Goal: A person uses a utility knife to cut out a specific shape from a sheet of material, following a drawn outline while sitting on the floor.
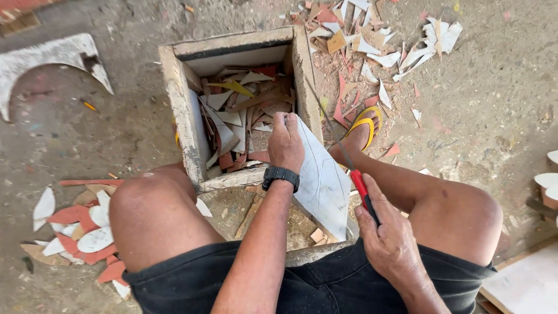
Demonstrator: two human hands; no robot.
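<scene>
Over the box: left hand closed on top edge of white tile, tile tilted against box rim.
Right knee side: right hand clamped round red-handled cutter, thin shaft lying along tile's right edge.
Wooden box: open-topped, holding white and terracotta offcuts.
Floor: tile shards scattered; yellow sandal beside box.

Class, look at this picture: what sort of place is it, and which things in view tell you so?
Probably a rough tile-cutting workshop. A wooden box holds broken tile scraps, more shards litter the concrete floor, and the left hand steadies a white tile.
</scene>
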